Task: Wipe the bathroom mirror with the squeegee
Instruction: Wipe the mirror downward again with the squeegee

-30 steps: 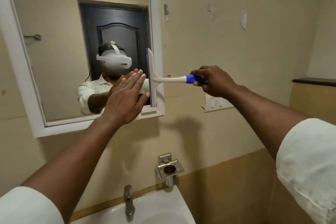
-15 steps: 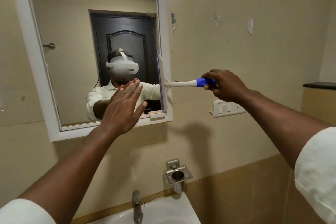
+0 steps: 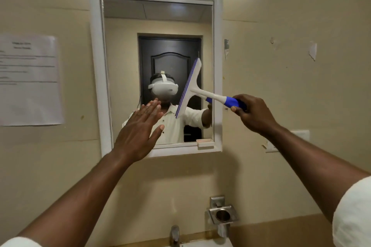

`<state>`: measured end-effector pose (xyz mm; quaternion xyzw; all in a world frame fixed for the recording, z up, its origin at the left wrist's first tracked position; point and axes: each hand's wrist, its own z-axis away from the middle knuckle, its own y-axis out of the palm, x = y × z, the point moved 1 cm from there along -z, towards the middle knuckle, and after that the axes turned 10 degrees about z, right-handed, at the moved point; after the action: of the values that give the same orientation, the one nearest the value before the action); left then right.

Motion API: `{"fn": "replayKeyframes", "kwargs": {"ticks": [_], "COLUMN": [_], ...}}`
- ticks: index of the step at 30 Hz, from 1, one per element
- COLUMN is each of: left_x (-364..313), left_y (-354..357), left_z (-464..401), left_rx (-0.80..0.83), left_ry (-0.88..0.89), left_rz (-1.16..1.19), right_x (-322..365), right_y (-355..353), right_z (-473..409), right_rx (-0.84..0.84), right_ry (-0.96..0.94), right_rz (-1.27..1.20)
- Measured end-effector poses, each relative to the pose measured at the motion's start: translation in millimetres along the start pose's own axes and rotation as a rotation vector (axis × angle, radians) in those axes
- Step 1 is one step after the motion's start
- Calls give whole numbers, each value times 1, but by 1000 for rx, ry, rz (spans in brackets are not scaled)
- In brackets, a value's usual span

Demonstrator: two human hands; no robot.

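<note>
While a second ago the squeegee [image 3: 189,88] blade stood upright at the mirror [image 3: 124,50] frame's right edge, it now sits tilted and further in over the glass, right of centre, so a wipe stroke looks underway. Right hand [image 3: 253,114] is wrapped tight on the blue handle end, blade up and to the left of the grip; whether the rubber touches glass I cannot tell. Left hand [image 3: 138,132] is flat, fingers spread, holding nothing, near the lower glass.
</note>
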<state>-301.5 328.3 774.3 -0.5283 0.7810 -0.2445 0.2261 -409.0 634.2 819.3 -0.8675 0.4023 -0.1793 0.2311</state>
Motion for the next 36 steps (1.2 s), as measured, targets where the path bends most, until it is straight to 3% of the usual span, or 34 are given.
{"fn": "replayKeyframes", "kwargs": {"ticks": [11, 17, 21, 36], "left_x": [38, 33, 24, 23], "left_y": [-43, -61, -72, -77], "left_z": [20, -14, -45, -66], "left_rx": [-53, -125, -146, -134], "left_ry": [-45, 6, 50, 92], "left_rz": [-102, -159, -159, -179], "right_x": [71, 109, 129, 154], "right_y": [30, 19, 13, 18], "right_z": [-39, -81, -107, -144], "right_rx": [-177, -329, -307, -356], "right_ry": [220, 254, 256, 283], "right_rz": [-474, -621, -730, -673]}}
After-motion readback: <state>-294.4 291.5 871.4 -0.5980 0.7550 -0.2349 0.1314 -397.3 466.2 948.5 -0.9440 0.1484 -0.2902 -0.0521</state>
